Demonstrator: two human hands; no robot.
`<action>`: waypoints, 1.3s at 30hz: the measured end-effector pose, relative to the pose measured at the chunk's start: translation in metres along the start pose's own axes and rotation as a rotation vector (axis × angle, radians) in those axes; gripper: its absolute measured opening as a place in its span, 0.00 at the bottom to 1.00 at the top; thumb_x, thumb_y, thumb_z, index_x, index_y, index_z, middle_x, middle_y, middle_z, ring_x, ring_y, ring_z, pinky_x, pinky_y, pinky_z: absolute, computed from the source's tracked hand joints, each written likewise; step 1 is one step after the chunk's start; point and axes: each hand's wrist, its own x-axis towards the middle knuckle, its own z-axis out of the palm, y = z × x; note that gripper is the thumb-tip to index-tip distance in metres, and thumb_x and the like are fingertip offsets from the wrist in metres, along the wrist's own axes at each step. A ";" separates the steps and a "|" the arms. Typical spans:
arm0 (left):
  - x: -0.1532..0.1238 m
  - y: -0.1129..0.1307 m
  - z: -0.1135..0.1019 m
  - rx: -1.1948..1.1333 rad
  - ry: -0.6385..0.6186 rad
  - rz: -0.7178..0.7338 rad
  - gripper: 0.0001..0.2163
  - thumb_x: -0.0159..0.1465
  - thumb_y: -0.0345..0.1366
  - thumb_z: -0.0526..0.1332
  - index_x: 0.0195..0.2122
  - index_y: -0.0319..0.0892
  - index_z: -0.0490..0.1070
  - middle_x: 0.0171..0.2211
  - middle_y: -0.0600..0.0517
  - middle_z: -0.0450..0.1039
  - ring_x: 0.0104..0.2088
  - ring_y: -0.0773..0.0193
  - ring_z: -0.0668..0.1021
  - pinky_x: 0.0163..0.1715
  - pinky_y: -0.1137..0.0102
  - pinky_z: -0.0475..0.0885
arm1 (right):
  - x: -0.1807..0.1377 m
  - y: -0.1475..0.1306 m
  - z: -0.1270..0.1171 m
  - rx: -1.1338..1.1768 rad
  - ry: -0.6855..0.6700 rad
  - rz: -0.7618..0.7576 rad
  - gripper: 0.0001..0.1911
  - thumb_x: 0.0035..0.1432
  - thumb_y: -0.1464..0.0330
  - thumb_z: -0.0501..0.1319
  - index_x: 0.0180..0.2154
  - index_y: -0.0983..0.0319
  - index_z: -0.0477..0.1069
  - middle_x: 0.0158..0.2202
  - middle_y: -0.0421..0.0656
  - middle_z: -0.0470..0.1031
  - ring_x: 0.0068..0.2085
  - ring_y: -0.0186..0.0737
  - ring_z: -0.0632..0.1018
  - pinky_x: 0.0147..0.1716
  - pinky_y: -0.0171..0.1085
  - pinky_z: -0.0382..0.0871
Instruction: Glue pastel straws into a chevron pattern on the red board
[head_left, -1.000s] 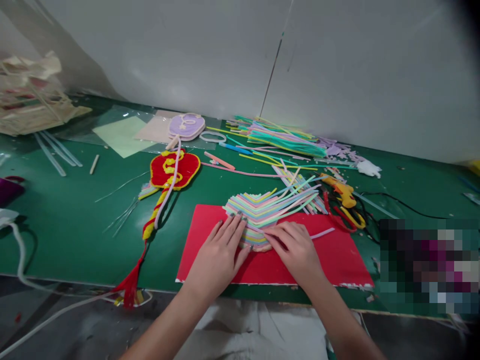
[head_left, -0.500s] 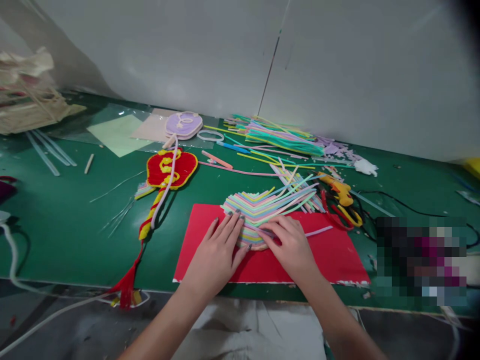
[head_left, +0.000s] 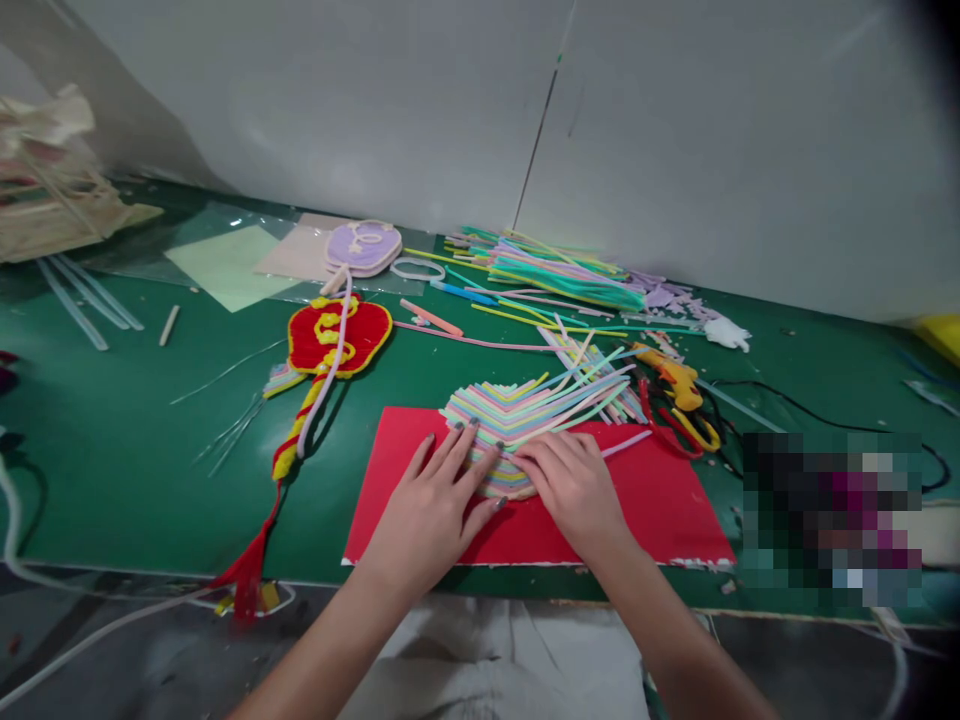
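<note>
A fan-shaped piece of pastel pipe cleaners (head_left: 517,425), laid side by side in bent V-shaped rows, lies on a red board (head_left: 660,500). My left hand (head_left: 424,505) rests on the left part of the piece with its fingers spread. Its index fingertip presses near the middle of the rows. Opposite it, my right hand (head_left: 574,490) pinches a lilac pipe cleaner (head_left: 628,444) against the rows. The lilac stem's loose end sticks out to the right over the board; its pinched part is hidden by my fingers.
Cut pastel stems (head_left: 600,375) lie behind the board, next to an orange glue gun (head_left: 667,375) and red-handled scissors (head_left: 667,430). Farther back is a heap of pipe cleaners (head_left: 562,275). At left lie a red-and-yellow fan (head_left: 341,340) and a purple fan (head_left: 364,248).
My left index finger has shifted right, close to my right fingertips. The lilac pipe cleaner's free end has moved a little left and up, and my right fingers are drawn closer together.
</note>
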 end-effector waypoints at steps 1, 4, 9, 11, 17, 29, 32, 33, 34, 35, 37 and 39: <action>0.000 0.000 0.000 0.004 -0.004 0.003 0.23 0.68 0.45 0.53 0.62 0.46 0.61 0.65 0.42 0.55 0.64 0.50 0.62 0.59 0.51 0.62 | 0.001 0.000 0.000 -0.004 -0.006 -0.011 0.07 0.66 0.69 0.55 0.35 0.62 0.70 0.33 0.42 0.76 0.37 0.38 0.74 0.37 0.40 0.57; 0.000 -0.001 0.001 0.019 -0.015 0.009 0.22 0.68 0.45 0.53 0.62 0.46 0.61 0.65 0.42 0.55 0.64 0.50 0.62 0.59 0.51 0.62 | 0.002 0.001 -0.001 0.003 -0.009 -0.033 0.07 0.66 0.70 0.54 0.36 0.62 0.69 0.33 0.41 0.77 0.37 0.38 0.74 0.37 0.39 0.57; 0.000 -0.001 0.002 0.036 -0.023 0.004 0.22 0.68 0.44 0.53 0.62 0.46 0.61 0.65 0.42 0.55 0.64 0.52 0.62 0.59 0.52 0.62 | 0.001 0.002 -0.001 0.047 -0.018 -0.011 0.05 0.65 0.70 0.55 0.39 0.62 0.69 0.36 0.42 0.76 0.39 0.38 0.75 0.40 0.40 0.59; 0.000 0.000 0.002 0.034 -0.024 -0.005 0.22 0.68 0.44 0.53 0.62 0.46 0.61 0.65 0.42 0.55 0.64 0.52 0.62 0.59 0.52 0.62 | -0.001 0.003 -0.001 0.064 -0.036 0.037 0.05 0.65 0.68 0.56 0.39 0.61 0.69 0.38 0.44 0.75 0.41 0.40 0.74 0.40 0.40 0.60; 0.000 0.001 -0.001 0.028 -0.030 -0.017 0.22 0.69 0.45 0.50 0.62 0.46 0.61 0.65 0.44 0.55 0.64 0.52 0.61 0.60 0.52 0.61 | -0.005 0.007 -0.006 0.085 -0.084 0.108 0.07 0.62 0.64 0.59 0.39 0.60 0.68 0.40 0.44 0.73 0.39 0.42 0.73 0.39 0.40 0.64; 0.000 0.001 0.001 0.041 -0.022 -0.002 0.23 0.69 0.47 0.50 0.62 0.46 0.60 0.66 0.43 0.55 0.64 0.51 0.62 0.60 0.52 0.61 | -0.001 0.004 -0.005 0.068 -0.060 0.131 0.04 0.61 0.67 0.60 0.36 0.59 0.72 0.41 0.45 0.71 0.39 0.42 0.73 0.38 0.40 0.63; 0.000 0.000 0.001 0.032 -0.010 0.000 0.23 0.69 0.47 0.50 0.62 0.46 0.61 0.65 0.43 0.56 0.64 0.50 0.62 0.60 0.52 0.61 | 0.001 0.005 -0.004 0.073 -0.029 0.113 0.04 0.61 0.67 0.61 0.36 0.59 0.74 0.40 0.44 0.72 0.38 0.41 0.72 0.38 0.40 0.61; 0.000 0.000 0.002 0.031 -0.008 0.001 0.23 0.69 0.47 0.50 0.62 0.46 0.61 0.65 0.43 0.56 0.64 0.50 0.62 0.59 0.52 0.61 | 0.001 0.005 -0.003 0.076 -0.022 0.107 0.04 0.61 0.67 0.60 0.36 0.59 0.75 0.40 0.44 0.72 0.38 0.40 0.72 0.38 0.40 0.60; 0.000 0.000 0.002 0.032 -0.008 0.002 0.23 0.69 0.47 0.50 0.62 0.46 0.62 0.65 0.43 0.56 0.64 0.50 0.62 0.59 0.51 0.61 | 0.002 0.006 -0.003 0.081 -0.016 0.100 0.05 0.61 0.67 0.60 0.36 0.58 0.75 0.40 0.44 0.73 0.38 0.40 0.72 0.38 0.40 0.60; 0.000 0.000 0.002 0.036 -0.009 0.003 0.23 0.69 0.47 0.50 0.62 0.46 0.62 0.65 0.42 0.56 0.63 0.50 0.63 0.59 0.51 0.61 | 0.002 0.007 -0.002 0.087 -0.010 0.093 0.05 0.62 0.67 0.60 0.36 0.58 0.75 0.40 0.43 0.73 0.39 0.39 0.73 0.39 0.39 0.60; 0.000 0.000 0.002 0.044 -0.015 -0.001 0.23 0.69 0.47 0.50 0.62 0.46 0.61 0.65 0.42 0.55 0.63 0.50 0.63 0.59 0.51 0.62 | 0.002 0.008 -0.002 0.108 -0.003 0.074 0.06 0.62 0.67 0.60 0.36 0.59 0.75 0.39 0.42 0.75 0.39 0.38 0.73 0.39 0.39 0.59; 0.001 0.000 0.001 0.047 -0.023 -0.008 0.23 0.69 0.47 0.51 0.62 0.46 0.62 0.65 0.42 0.55 0.63 0.51 0.63 0.59 0.52 0.62 | 0.002 0.010 -0.001 0.141 -0.008 0.043 0.06 0.63 0.68 0.59 0.37 0.59 0.75 0.38 0.40 0.76 0.40 0.36 0.74 0.41 0.39 0.59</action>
